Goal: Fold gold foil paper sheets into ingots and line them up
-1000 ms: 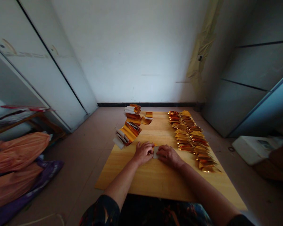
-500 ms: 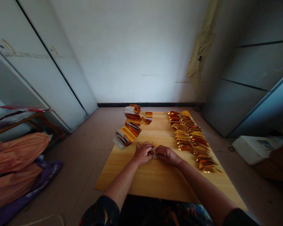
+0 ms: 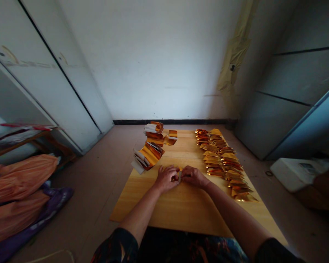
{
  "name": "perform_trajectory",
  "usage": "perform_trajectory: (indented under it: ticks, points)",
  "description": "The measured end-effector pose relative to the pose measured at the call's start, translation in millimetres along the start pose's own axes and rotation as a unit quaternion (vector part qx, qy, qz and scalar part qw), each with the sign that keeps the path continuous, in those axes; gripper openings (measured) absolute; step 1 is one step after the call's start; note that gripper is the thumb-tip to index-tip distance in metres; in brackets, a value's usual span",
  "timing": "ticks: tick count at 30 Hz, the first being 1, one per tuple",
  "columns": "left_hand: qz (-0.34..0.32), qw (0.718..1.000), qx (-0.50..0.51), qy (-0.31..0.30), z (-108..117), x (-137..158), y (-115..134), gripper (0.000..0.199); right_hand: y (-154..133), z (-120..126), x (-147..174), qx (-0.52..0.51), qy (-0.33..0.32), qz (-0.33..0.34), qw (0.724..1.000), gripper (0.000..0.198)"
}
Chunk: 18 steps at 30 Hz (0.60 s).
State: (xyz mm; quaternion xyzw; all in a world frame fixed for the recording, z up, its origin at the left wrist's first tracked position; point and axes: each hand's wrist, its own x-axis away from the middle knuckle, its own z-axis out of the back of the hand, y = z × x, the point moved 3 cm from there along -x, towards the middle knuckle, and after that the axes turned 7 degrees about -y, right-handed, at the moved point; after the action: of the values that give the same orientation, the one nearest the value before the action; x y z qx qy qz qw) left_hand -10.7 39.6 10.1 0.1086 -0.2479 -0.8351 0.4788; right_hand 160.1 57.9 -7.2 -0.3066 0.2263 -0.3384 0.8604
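Between my two hands, low over the wooden table (image 3: 178,212), is a small sheet of gold foil paper (image 3: 180,176) with its grey-white back partly showing. My left hand (image 3: 167,179) is closed on its left side, fingers curled. On its right side my right hand (image 3: 193,176) pinches the sheet with bent fingers. Much of the paper is hidden by the fingers. Curled stacks of gold foil paper (image 3: 152,152) lie beyond my left hand. To the right of my right hand, folded gold foil pieces (image 3: 212,160) stand in overlapping rows.
Another curled paper stack (image 3: 153,128) and a loose foil sheet (image 3: 170,140) lie at the table's far left. Orange plastic bags (image 3: 22,179) sit on the floor at left. A white box (image 3: 293,175) stands on the right, and a white wall (image 3: 164,65) rises behind.
My right hand has shifted slightly, its fingers drawn up and bent more at the sheet's right edge. My left hand stays in place, and the stacks and rows have not moved.
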Motion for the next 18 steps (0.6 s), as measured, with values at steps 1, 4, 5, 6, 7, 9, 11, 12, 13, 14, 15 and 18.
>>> perform_trajectory:
  ticks: [1, 4, 5, 6, 7, 9, 11, 12, 13, 14, 15, 18]
  points:
    - [-0.001, 1.000, 0.000, 0.000, 0, 0, 0, 0.008, -2, 0, -2, 0.012, -0.008, -0.023, 1.000, 0.011]
    - [-0.001, 1.000, 0.000, -0.006, 0, 1, -1, 0.009, -7, 1, -8, 0.058, -0.022, -0.114, 0.991, 0.010]
    - [0.000, 1.000, 0.001, -0.008, 0, 1, -1, 0.009, -9, 1, -9, 0.073, -0.023, -0.144, 0.987, 0.009]
    - [0.001, 1.000, 0.002, -0.009, 0, 1, -1, 0.009, -11, 0, -10, 0.088, -0.023, -0.167, 0.982, 0.009]
    - [0.002, 1.000, 0.002, -0.010, 0, 0, -1, 0.009, -13, 0, -10, 0.100, -0.023, -0.183, 0.978, 0.009]
    - [0.003, 1.000, 0.001, -0.008, -1, 0, -2, 0.010, -16, -1, -11, 0.119, -0.026, -0.198, 0.973, 0.008]
    - [0.002, 1.000, 0.003, -0.004, -2, -1, -4, 0.008, -18, -1, -11, 0.132, -0.027, -0.201, 0.970, 0.008]
    - [0.001, 1.000, 0.004, -0.002, -2, -1, -4, 0.008, -18, -2, -10, 0.137, -0.027, -0.202, 0.969, 0.008]
    - [-0.001, 1.000, 0.005, 0.000, -3, -1, -5, 0.007, -19, -2, -10, 0.141, -0.025, -0.204, 0.968, 0.007]
    - [-0.003, 1.000, 0.006, 0.000, -3, -1, -5, 0.007, -19, -2, -10, 0.143, -0.022, -0.205, 0.968, 0.007]
    - [-0.005, 1.000, 0.005, -0.001, -3, -1, -5, 0.007, -20, -2, -10, 0.143, -0.019, -0.207, 0.968, 0.007]
    - [-0.009, 1.000, -0.008, -0.003, -4, -1, -5, 0.010, -23, -2, -10, 0.135, -0.014, -0.217, 0.967, 0.005]
